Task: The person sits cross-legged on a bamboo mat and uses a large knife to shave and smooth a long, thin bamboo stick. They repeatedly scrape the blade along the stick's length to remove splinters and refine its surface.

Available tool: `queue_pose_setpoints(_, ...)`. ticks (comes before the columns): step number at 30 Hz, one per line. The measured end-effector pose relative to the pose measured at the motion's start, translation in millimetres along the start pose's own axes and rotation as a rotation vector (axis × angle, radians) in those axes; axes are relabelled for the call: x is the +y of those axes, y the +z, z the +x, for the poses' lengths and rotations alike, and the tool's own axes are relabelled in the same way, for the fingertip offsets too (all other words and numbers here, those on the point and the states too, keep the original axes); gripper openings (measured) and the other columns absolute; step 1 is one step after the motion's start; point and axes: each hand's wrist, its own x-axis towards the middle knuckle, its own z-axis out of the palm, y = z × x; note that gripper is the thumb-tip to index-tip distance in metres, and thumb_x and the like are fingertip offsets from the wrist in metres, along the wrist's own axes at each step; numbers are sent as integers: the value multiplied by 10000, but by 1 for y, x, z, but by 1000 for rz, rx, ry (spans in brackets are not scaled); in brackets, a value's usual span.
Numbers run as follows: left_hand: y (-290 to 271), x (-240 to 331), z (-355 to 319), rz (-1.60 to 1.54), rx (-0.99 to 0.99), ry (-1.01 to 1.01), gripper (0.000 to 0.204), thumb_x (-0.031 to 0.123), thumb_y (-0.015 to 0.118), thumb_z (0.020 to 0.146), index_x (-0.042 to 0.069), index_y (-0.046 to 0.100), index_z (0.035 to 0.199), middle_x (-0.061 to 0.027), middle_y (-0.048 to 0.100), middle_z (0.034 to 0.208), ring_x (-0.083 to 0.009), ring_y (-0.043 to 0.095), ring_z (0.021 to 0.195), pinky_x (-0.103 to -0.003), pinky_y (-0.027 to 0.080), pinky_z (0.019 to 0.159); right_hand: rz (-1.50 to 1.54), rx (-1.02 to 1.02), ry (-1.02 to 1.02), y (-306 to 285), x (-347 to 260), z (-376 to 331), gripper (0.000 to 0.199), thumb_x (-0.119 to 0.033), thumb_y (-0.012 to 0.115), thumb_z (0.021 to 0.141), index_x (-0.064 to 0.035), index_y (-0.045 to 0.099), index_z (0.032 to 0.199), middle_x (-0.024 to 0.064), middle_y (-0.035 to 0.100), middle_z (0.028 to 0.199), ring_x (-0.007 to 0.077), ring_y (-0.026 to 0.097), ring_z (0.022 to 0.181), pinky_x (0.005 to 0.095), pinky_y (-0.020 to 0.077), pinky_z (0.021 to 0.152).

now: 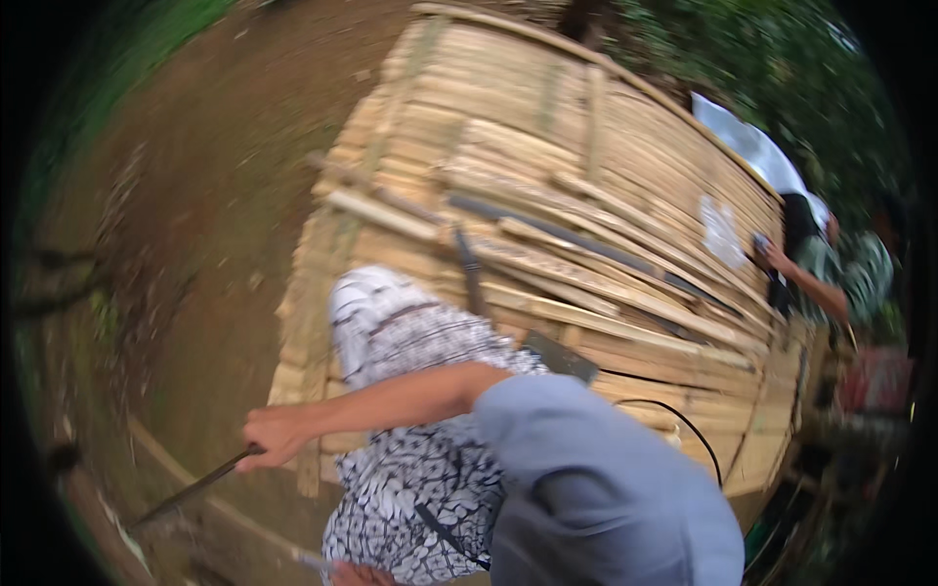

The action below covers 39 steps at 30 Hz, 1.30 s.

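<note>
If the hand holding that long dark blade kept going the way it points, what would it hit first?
Probably the bare dirt ground. The right hand points its blade down-left toward a bamboo pole lying there, though blur makes depth uncertain.

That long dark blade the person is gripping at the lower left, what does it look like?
The long blade is a slim, dark, straight strip, apparently metal, blurred by motion. It slants from the fist down and left toward the brown dirt ground, its tip near a pale bamboo pole lying there. One hand is closed round its upper end, hiding the handle. Whether the tip touches anything cannot be told.
</note>
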Motion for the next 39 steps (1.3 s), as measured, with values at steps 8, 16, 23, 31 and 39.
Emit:
queue_pose_setpoints(8,11,2,-1,-231,14,111,213,192,494,980,91,409,813,28,342,517,-59,316,357,-230,280,313,-117,-75,109,11,10,4,621,-617,546,816,-26,644,653,173,566,531,372,601,555,453,482,524)
queue_pose_setpoints(16,9,-4,-1,-287,-43,-17,241,213,489,988,96,398,798,17,348,518,-69,321,343,-236,280,324,-313,-276,-295,16,-16,-13,594,-604,525,839,-44,667,701,145,500,453,304,524,411,414,410,410)
queue_pose_setpoints(23,-4,-14,-17,-378,41,-43,227,165,494,980,65,418,791,32,339,523,-55,317,374,-236,275,337,-234,-155,247,8,18,20,703,-686,473,828,-24,693,737,150,524,461,290,560,433,402,462,440)
queue_pose_setpoints(31,7,-6,-7,-342,-51,-46,234,166,502,978,70,410,786,24,364,523,-50,338,372,-226,281,339,-352,-296,-337,25,-19,-17,644,-647,496,830,-39,695,756,130,569,497,288,572,444,400,469,454)
queue_pose_setpoints(39,0,-12,-28,-334,-83,-57,212,159,518,970,57,425,808,29,385,532,-47,363,393,-219,301,356,-177,-54,345,3,0,20,614,-522,527,882,39,642,659,208,491,471,329,516,438,437,436,510)
